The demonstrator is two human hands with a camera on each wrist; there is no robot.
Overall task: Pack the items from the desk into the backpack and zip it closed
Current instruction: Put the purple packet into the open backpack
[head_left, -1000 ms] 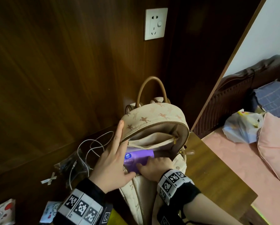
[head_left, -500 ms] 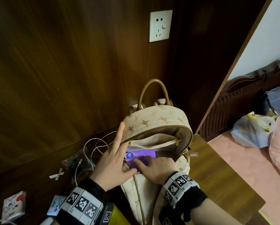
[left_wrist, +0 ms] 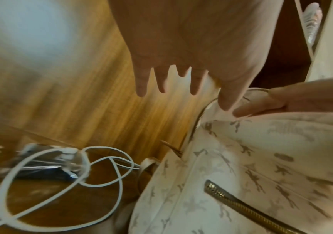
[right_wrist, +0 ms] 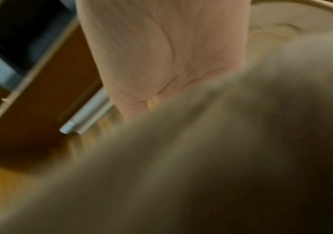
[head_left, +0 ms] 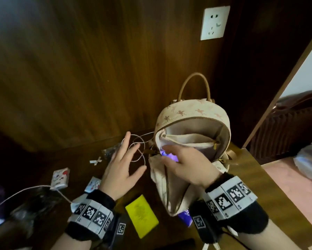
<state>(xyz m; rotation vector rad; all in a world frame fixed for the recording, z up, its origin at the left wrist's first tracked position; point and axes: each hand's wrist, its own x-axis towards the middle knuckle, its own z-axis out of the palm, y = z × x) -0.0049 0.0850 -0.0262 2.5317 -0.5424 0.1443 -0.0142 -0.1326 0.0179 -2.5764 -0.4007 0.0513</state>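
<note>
Backpack (head_left: 191, 123) stands on desk (head_left: 245, 177), main zip open. Purple pack (head_left: 169, 156) sits inside the mouth. Left hand (head_left: 122, 168) splayed and empty over white cable (head_left: 140, 150). Right hand (head_left: 189, 166) loose and empty at the opening. Unpacked: cable, yellow card (head_left: 141, 215), 2 small printed packets (head_left: 59, 178). Judgement: early-to-mid stage, zip undone.

Dark wood panelling (head_left: 70, 69) rises behind the desk (head_left: 250, 177), its grain dim in low, warm light. A white wall socket (head_left: 214, 22) sits high on the panel. Past the desk's right edge stands a dark carved bed frame (head_left: 287, 127), with a pink bedsheet (head_left: 296, 192) below and a pale wall (head_left: 310, 65) above it.
</note>
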